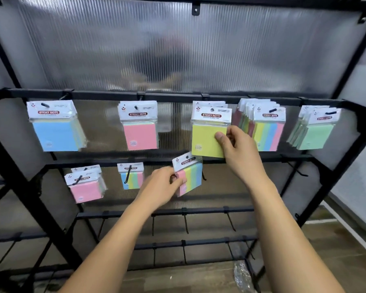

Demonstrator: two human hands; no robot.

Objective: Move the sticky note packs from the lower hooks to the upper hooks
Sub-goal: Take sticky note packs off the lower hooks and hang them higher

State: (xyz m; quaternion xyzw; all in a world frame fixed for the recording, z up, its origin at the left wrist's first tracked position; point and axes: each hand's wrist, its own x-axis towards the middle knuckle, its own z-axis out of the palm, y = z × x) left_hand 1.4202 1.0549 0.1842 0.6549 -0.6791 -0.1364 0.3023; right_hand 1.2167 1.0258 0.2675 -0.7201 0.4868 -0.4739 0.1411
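A black rack (pixel 123 96) backed by ribbed translucent panel is hung with sticky note packs. A tilted multicolour pack (pixel 188 176), off its lower hook, is pinched by the left hand (pixel 165 187). A yellow pack (pixel 208 138) on the upper row is gripped at its right edge by the right hand (pixel 237 149).

Two bare forearms (pixel 114 240), bare hands (pixel 161 185)

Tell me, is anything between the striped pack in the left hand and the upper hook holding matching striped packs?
Yes. The right hand, pinching the yellow pack, sits on the straight line from the striped pack, held by the left hand, to the matching hook. Nothing else visibly blocks it.
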